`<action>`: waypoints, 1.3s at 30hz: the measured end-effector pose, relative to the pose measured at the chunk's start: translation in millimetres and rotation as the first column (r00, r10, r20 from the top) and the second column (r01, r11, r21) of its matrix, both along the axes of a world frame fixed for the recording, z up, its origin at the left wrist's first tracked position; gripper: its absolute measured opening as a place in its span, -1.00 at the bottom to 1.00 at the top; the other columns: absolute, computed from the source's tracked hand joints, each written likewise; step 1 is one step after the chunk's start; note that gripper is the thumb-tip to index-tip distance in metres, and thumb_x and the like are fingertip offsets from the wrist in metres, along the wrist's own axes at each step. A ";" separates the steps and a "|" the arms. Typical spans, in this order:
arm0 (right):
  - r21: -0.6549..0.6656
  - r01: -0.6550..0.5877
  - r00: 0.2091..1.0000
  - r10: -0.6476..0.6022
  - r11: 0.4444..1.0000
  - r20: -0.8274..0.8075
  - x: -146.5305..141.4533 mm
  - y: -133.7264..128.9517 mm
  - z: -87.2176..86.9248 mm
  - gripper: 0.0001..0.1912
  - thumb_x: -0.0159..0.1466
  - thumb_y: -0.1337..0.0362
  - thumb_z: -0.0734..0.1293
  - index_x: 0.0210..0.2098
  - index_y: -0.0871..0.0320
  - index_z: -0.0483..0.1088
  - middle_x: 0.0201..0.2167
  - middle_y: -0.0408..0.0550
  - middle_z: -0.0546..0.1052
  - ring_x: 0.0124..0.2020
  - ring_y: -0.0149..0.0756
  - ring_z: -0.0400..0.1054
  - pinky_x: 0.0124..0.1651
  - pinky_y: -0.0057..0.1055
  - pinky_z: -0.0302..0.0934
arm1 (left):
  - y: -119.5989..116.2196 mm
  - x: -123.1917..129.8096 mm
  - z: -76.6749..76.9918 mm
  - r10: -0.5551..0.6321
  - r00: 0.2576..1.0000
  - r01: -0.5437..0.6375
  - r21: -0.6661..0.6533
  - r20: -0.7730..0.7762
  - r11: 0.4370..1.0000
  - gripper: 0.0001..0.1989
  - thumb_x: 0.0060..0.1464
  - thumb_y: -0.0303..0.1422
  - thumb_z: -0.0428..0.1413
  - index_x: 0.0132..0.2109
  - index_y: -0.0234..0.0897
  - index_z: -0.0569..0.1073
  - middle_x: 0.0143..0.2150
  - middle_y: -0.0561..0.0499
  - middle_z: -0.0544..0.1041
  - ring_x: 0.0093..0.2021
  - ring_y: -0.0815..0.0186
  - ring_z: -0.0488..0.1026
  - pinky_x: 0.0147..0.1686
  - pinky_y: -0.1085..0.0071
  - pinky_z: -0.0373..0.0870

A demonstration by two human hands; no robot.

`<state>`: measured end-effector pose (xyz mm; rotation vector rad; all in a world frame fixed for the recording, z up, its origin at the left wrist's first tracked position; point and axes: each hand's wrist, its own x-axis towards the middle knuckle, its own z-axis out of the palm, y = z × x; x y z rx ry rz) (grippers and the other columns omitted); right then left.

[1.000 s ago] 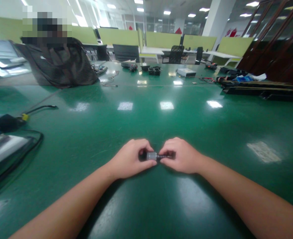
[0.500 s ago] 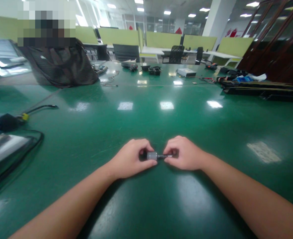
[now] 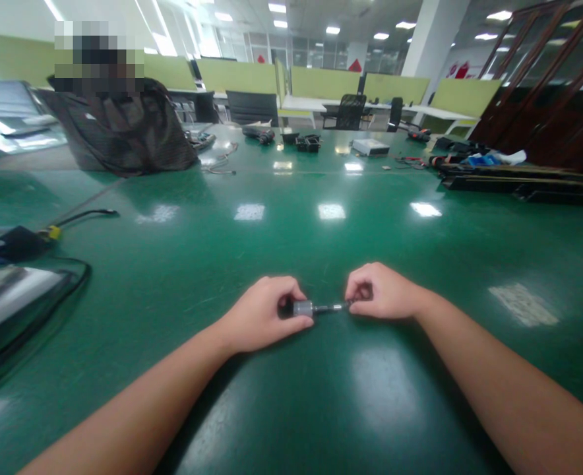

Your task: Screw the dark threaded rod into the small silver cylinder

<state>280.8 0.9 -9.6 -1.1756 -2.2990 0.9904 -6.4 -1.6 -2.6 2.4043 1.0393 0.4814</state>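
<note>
I have wide room on the green counter (image 3: 291,251) beyond my hands, bounded by the dark bag (image 3: 133,135) at far left and the black panels (image 3: 514,179) at far right; a black cable (image 3: 89,269) edges the left. The screwdriver (image 3: 303,309) is at near centre, long axis left to right, shaft pointing right. My left hand (image 3: 256,316) pinches its grey collar end; my right hand (image 3: 385,293) pinches the shaft's tip.

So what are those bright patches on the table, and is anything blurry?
Head view: rectangular white ceiling lights apparently mirror as pale patches on the glossy green tabletop; head view again: the slim grey-and-black object in the bare left hand looks soft, fine details unreadable.
</note>
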 end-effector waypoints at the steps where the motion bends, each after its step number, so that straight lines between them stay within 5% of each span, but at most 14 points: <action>1: 0.002 -0.004 1.000 0.004 1.000 -0.001 -0.4 -0.4 0.3 -0.92 0.10 0.35 0.46 -0.38 0.22 0.57 -0.51 -0.14 0.51 -0.51 -0.42 0.32 -0.43 -0.49 0.17 | -0.1 0.2 0.3 0.001 1.000 -0.001 -0.002 -0.001 1.000 -0.75 0.07 -0.15 0.31 -0.23 -0.21 0.53 -0.30 0.07 0.58 -0.33 0.28 0.48 -0.25 0.36 0.27; 15: 0.148 0.037 0.990 -0.016 0.988 -0.139 -50.2 -17.6 -12.0 -0.82 0.12 0.30 0.55 -0.26 0.17 0.62 -0.44 -0.14 0.57 -0.44 -0.41 0.39 -0.33 -0.48 0.22 | 1.5 1.0 -3.3 0.000 1.000 0.000 -0.002 0.025 1.000 -0.75 -0.02 -0.24 0.37 -0.22 -0.21 0.53 -0.28 0.11 0.57 -0.29 0.29 0.49 -0.20 0.36 0.26; 28: 0.293 -0.022 0.995 0.049 0.956 -0.084 -46.9 -17.8 -10.2 -0.93 0.27 0.29 0.45 -0.29 0.15 0.61 -0.39 -0.12 0.59 -0.38 -0.38 0.42 -0.24 -0.44 0.20 | 0.3 1.7 0.4 -0.011 1.000 0.011 0.009 0.025 1.000 -0.77 0.06 -0.19 0.31 -0.24 -0.22 0.53 -0.33 0.09 0.56 -0.32 0.29 0.47 -0.22 0.36 0.26; 39: 0.295 0.016 0.998 0.005 0.955 -0.068 -48.6 -20.0 -11.0 -0.90 0.19 0.38 0.48 -0.29 0.15 0.53 -0.39 -0.17 0.56 -0.36 -0.38 0.39 -0.17 -0.40 0.17 | 0.4 3.2 0.0 0.021 0.999 -0.021 -0.016 0.025 1.000 -0.76 0.01 -0.19 0.34 -0.28 -0.23 0.53 -0.34 0.10 0.56 -0.34 0.31 0.47 -0.25 0.37 0.26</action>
